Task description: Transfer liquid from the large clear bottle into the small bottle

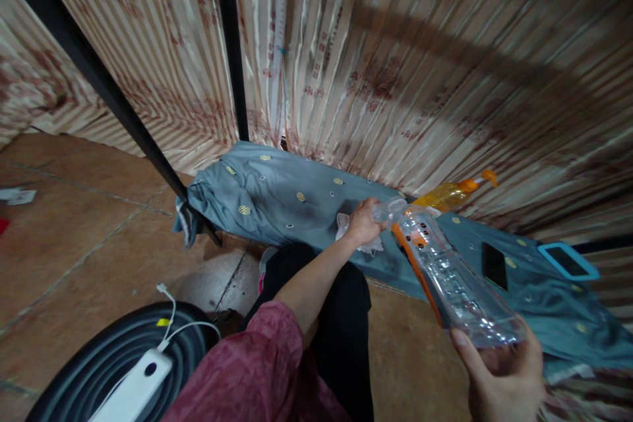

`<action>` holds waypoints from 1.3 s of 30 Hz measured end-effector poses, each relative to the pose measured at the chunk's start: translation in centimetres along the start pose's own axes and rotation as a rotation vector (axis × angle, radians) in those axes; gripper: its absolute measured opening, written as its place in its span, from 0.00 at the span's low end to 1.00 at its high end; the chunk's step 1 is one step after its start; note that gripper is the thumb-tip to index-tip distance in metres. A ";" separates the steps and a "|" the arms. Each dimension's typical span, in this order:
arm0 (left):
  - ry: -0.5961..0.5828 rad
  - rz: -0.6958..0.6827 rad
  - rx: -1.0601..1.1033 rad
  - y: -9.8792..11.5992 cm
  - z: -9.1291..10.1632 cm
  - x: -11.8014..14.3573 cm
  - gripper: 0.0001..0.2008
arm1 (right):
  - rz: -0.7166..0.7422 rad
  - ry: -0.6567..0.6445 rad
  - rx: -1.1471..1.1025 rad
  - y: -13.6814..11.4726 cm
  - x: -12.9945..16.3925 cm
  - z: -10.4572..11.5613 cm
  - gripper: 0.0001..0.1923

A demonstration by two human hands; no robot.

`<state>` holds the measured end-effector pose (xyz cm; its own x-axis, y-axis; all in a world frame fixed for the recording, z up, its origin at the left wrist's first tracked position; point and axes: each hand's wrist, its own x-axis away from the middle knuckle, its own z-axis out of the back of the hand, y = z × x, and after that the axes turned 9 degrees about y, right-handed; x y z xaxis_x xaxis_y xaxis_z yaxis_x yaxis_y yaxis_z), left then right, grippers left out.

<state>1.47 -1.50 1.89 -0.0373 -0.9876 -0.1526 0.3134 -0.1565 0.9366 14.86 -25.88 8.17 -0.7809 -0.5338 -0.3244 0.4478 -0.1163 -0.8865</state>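
My right hand [507, 369] is closed round the base of a clear plastic bottle [459, 283], tilted with its far end towards my left hand. An orange-and-dark object [418, 267] shows along and through the bottle; its kind is unclear. Stretched forward, my left hand [364, 223] has its fingers closed at a clear rounded plastic piece [388, 210] by the bottle's far end. Whether that piece is joined to the bottle I cannot tell. Crumpled whitish translucent material [370, 245] lies under my left hand. Just beyond the bottle is an amber bottle with an orange top [448, 194].
A blue-grey patterned cloth [277, 188] covers the low surface ahead. On it rest a dark phone [494, 266] and a light-blue framed device [568, 260]. Black poles [230, 46] stand before a striped curtain [326, 79]. At lower left, a white power strip [138, 386] lies on a round ridged black object [89, 356].
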 end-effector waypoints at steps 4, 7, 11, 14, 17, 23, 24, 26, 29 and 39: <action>-0.014 0.003 -0.011 0.0 -0.1 0.0 0.28 | 0.011 -0.003 0.028 0.0 -0.2 0.2 0.58; -0.021 0.007 -0.009 0.1 0.0 0.1 0.27 | 0.041 -0.006 0.015 -0.2 -0.4 0.1 0.60; -0.025 0.024 0.003 0.1 -0.1 0.1 0.27 | -0.008 0.022 0.008 -1.5 -0.1 -0.3 0.62; -0.025 0.034 0.009 0.1 -0.1 0.1 0.27 | -0.049 0.039 0.008 -2.2 0.1 -0.4 0.64; -0.019 0.028 0.010 0.1 -0.2 0.0 0.27 | -0.056 0.027 0.009 -2.2 0.0 -0.3 0.65; -0.007 0.028 0.043 -0.1 -0.2 0.0 0.27 | -0.037 0.024 0.022 -1.9 -0.3 -0.1 0.64; -0.008 0.025 0.044 -0.1 -0.2 0.0 0.27 | -0.030 0.026 0.021 -2.0 -0.3 -0.2 0.64; -0.017 0.018 0.032 -0.1 -0.2 0.0 0.27 | -0.023 0.029 0.016 -2.1 -0.3 -0.2 0.64; -0.025 0.006 0.004 -0.1 -0.2 0.0 0.27 | -0.022 0.032 0.023 -2.2 -0.4 -0.2 0.65; -0.013 0.001 -0.006 -0.4 -0.4 -0.1 0.26 | 0.040 0.042 0.088 -2.6 -0.5 0.0 0.61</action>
<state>1.78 -1.33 1.44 -0.0498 -0.9878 -0.1476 0.3192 -0.1557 0.9348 14.10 -25.29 10.59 -0.7786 -0.5040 -0.3739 0.5136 -0.1695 -0.8411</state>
